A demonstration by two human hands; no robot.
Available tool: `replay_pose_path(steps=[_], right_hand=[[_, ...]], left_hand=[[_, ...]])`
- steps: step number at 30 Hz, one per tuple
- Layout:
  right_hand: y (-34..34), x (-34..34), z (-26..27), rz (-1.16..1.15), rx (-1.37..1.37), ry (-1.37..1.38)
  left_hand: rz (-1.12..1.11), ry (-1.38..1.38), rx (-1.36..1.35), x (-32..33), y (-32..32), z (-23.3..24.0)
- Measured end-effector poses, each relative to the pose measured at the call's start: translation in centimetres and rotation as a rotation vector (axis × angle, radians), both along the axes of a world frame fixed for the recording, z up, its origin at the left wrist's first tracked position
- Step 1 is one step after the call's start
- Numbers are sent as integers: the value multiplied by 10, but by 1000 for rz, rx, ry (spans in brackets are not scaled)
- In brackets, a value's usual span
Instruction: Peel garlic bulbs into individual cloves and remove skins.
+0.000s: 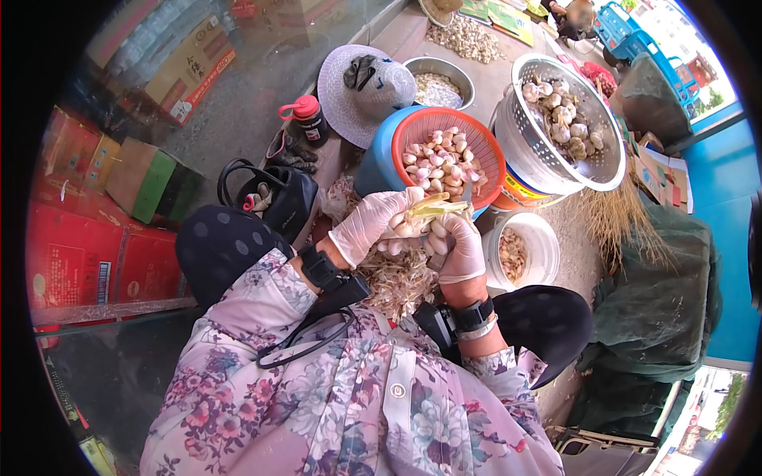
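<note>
My left hand (378, 223), in a thin whitish glove, grips an opened garlic bulb (411, 225) with its pale stem and several cloves spread out. My right hand (461, 247), gloved too, holds the other side of the bulb; a narrow metal blade (467, 193) sticks up by its fingers, its handle hidden. Just beyond my hands, garlic cloves (437, 159) lie in a red plastic colander (493, 140) on a blue bucket (372, 160). Dry garlic skins (396, 279) are heaped below the hands. Right of them a white bucket (550, 250) holds small reddish pieces.
A metal colander (610, 160) of whole garlic bulbs sits tilted on a white bucket (506, 128). Behind are a metal bowl (469, 89) of peeled cloves and a sun hat (339, 95). A black bag (297, 193) and a bottle (312, 128) stand left. A person (577, 21) is far back.
</note>
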State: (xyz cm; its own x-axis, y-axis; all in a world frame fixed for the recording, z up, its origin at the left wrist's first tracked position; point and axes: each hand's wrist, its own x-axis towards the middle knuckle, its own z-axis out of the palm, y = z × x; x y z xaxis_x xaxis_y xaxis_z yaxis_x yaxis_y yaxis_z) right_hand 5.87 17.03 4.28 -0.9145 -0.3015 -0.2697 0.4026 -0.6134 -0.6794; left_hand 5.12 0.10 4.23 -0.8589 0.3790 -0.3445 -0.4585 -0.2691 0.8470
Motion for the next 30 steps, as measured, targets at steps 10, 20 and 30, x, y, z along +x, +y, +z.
replay_pose_path(steps=[10, 20, 30], right_hand=[[-1, 9, -13, 66, -281, -53], [-3, 21, 5, 84, -106, 57], [5, 16, -1, -82, 41, -1]], left_hand=[[141, -128, 290, -4, 1, -15], [68, 0, 247, 2, 2, -4], [153, 155, 98, -5, -9, -10]])
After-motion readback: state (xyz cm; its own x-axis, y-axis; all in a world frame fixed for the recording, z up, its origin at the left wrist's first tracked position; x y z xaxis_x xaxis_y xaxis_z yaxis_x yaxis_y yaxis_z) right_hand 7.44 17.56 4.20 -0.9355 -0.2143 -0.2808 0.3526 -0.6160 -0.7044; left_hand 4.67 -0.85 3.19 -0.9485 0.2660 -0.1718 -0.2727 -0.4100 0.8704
